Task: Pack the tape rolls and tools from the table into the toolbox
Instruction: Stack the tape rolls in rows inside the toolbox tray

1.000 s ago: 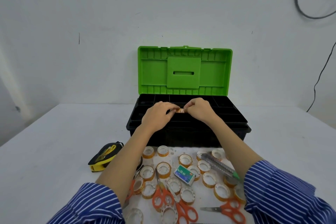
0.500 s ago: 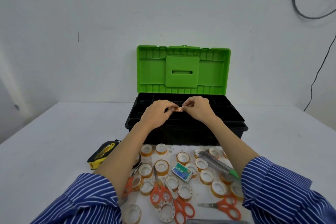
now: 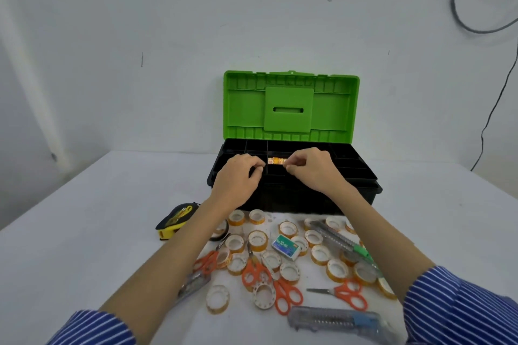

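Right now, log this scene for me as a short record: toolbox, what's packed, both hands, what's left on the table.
toolbox: black, green lid up
packed: orange tape rolls in a middle tray compartment
left hand: fingers curled, beside the rolls
right hand: fingers curled, beside the rolls
left on table: many tape rolls, orange scissors, staple box, tape measure, utility knives

The staple box (image 3: 286,247) label seemingly reads "No.10".

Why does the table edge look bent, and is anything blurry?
Head view: the wide-angle lens bows the table edges; light is soft, shadows faint; the clear utility knife at the bottom smears slightly, and the toolbox interior stays too dark for detail.
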